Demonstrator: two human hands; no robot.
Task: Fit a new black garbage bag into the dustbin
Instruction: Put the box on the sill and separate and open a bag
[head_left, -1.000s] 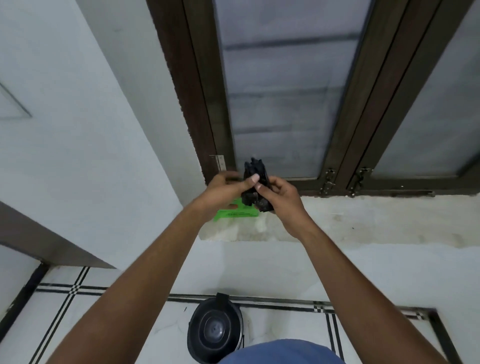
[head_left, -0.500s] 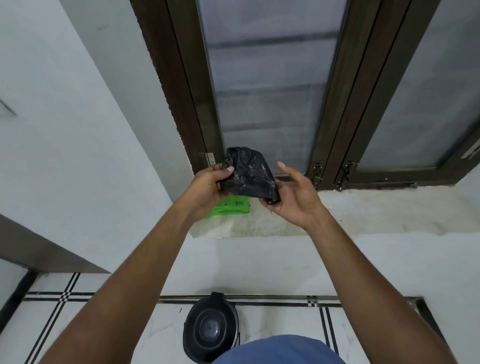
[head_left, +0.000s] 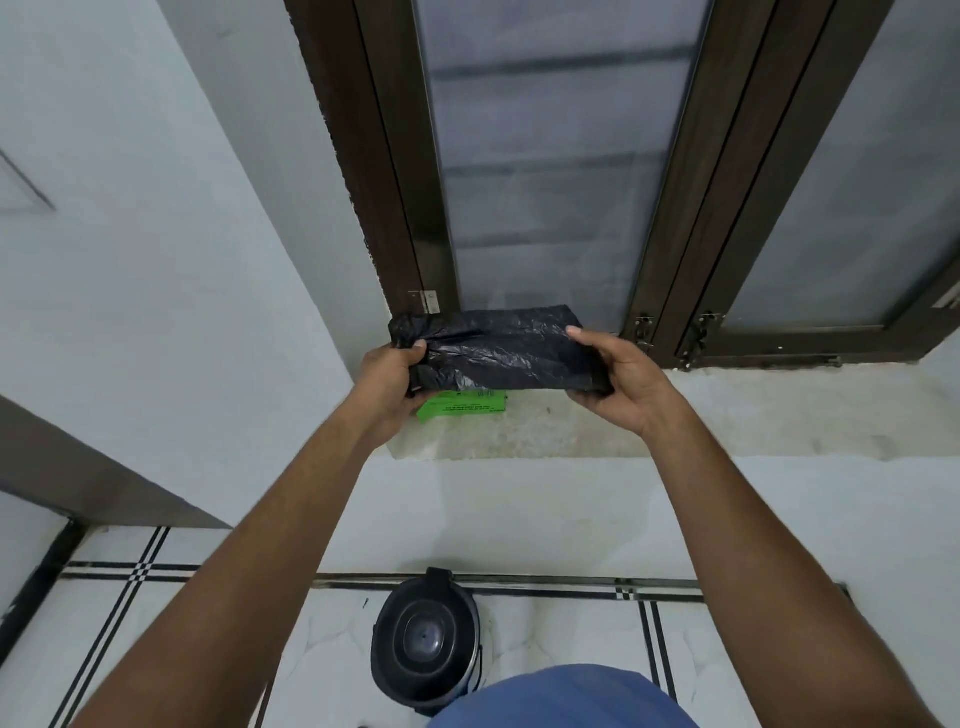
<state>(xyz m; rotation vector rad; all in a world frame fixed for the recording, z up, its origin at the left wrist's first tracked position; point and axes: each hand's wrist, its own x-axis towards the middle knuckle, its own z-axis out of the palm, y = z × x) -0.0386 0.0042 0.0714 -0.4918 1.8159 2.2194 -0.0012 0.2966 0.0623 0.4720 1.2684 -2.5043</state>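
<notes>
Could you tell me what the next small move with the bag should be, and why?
Probably keep unfolding: pull the hands further apart. The bag is a folded strip stretched between the left hand and right hand at sill height, with no mouth open. The bin waits on the floor below, so the bag must open before it can go in.

Both arms reach forward; left hand (head_left: 388, 376) and right hand (head_left: 618, 379) grip, apart.

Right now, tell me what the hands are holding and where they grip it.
A folded black garbage bag: the left hand pinches its left end, the right hand its right end.
</notes>
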